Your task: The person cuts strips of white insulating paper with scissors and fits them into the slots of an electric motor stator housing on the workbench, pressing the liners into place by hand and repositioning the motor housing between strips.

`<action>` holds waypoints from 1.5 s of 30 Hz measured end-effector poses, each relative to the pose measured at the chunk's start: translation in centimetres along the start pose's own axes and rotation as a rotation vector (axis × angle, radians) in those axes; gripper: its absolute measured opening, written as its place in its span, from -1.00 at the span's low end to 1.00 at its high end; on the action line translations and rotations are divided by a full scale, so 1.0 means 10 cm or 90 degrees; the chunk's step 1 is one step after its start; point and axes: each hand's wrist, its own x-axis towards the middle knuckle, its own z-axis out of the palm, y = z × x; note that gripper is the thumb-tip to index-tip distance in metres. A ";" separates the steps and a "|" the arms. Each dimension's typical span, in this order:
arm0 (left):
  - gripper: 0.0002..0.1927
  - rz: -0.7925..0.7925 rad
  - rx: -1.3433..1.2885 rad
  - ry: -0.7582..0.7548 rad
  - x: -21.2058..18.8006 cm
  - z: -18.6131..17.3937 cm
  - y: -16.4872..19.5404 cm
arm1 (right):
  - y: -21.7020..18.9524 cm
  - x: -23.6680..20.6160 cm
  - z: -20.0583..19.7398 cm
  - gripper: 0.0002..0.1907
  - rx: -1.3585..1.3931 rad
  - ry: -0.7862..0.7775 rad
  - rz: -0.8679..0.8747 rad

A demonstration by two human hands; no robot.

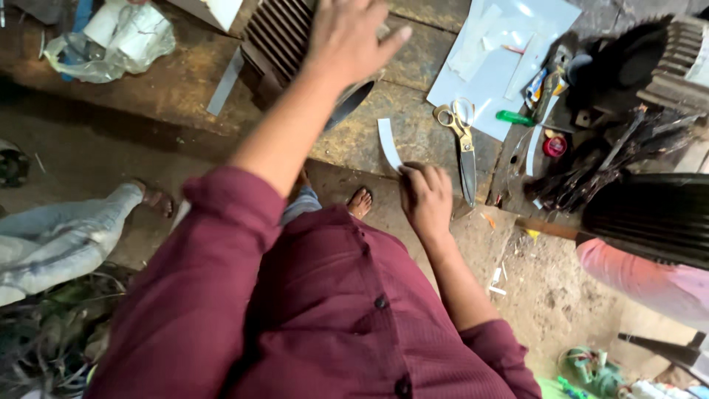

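- White paper strip (388, 142): lies at the wooden workbench (177, 89) edge, near end pinched in right hand (426, 198) fingers.
- Left hand (347, 37): fingers spread, resting on ribbed motor housing (277, 37).
- Scissors (461, 140) lie just beside right hand, partly on white sheet (502, 81).

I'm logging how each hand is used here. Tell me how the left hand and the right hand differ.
The left hand is stretched far forward with fingers spread over the dark ribbed casing; the right hand stays close to the body at the bench edge, fingers curled. The right hand pinches a narrow white strip; the left hand grips nothing that can be seen. Both are bare, backs facing the camera.
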 end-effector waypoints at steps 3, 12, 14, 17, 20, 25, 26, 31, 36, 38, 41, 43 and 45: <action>-0.42 0.025 0.080 0.034 0.02 0.13 0.07 | 0.06 -0.07 -0.19 -0.85 -0.010 0.042 0.044; -0.70 0.339 0.012 0.156 -0.93 -0.87 -0.47 | 0.31 -0.46 -0.32 -0.86 -0.019 0.012 0.166; -0.69 0.279 -0.035 0.129 -1.08 -1.07 -0.63 | 0.31 -0.42 -0.30 -0.84 -0.015 -0.002 0.141; -0.73 0.186 -0.048 0.181 -1.26 -1.20 -0.71 | 0.24 -0.22 -0.26 -0.85 0.000 -0.009 0.126; -0.73 0.103 -0.046 0.246 -1.34 -1.20 -0.66 | 0.13 0.07 -0.26 -0.89 0.006 -0.004 0.099; -0.71 0.047 0.008 0.311 -1.24 -1.04 -0.40 | -0.07 0.46 -0.31 -0.88 0.082 0.057 0.034; -0.69 0.049 0.032 0.298 -1.20 -1.01 -0.33 | -0.10 0.48 -0.34 -0.88 0.080 0.060 0.034; -0.71 0.133 0.023 0.174 -0.94 -1.03 -0.20 | -0.09 0.43 -0.45 -0.90 0.124 0.092 0.060; -0.68 0.196 -0.029 0.004 -0.66 -1.09 -0.37 | 0.05 0.25 -0.48 -0.91 0.142 0.097 0.132; -0.71 0.267 -0.025 0.009 -0.52 -1.02 -0.46 | 0.09 0.20 -0.49 -0.90 0.154 0.092 0.159; -0.68 0.276 -0.003 -0.001 -0.32 -0.76 -0.49 | 0.12 0.18 -0.51 -0.89 0.167 0.102 0.145; -0.65 0.252 -0.002 0.037 -0.25 -0.59 -0.48 | 0.12 0.18 -0.53 -0.89 0.156 0.100 0.148; -0.64 0.222 -0.019 0.122 -0.28 -0.49 -0.44 | 0.12 0.19 -0.55 -0.90 0.150 0.092 0.155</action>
